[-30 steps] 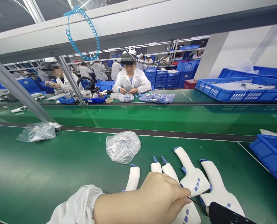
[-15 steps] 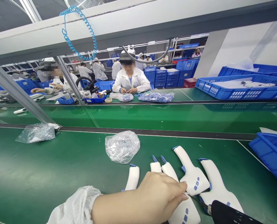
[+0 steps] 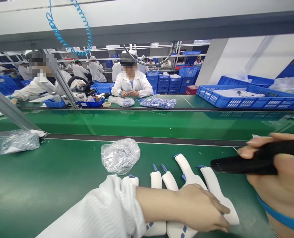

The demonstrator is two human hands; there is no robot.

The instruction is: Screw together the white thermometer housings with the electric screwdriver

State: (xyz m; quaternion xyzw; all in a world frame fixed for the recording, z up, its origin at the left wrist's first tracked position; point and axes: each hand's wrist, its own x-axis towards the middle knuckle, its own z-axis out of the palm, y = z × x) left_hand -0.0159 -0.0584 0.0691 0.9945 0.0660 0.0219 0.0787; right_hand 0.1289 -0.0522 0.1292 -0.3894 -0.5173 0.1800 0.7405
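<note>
Left hand [image 3: 201, 211] lay flat, fingers together, on white housings [image 3: 186, 167], lower centre. Right hand [image 3: 283, 185] gripped a black tool [image 3: 246, 163], right edge.

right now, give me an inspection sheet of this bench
surface: green mat, no spills seen
job's things: row of white handsets with blue buttons, lying side by side on the mat
clutter: clear bag of small parts by the row; second bag far left
grippers: left hand flat on the handsets; right hand grips a black tool above the mat
cables: blue coil cord hanging overhead
surroundings: green belt beyond the mat; person in a white coat opposite; blue crate at right
</note>
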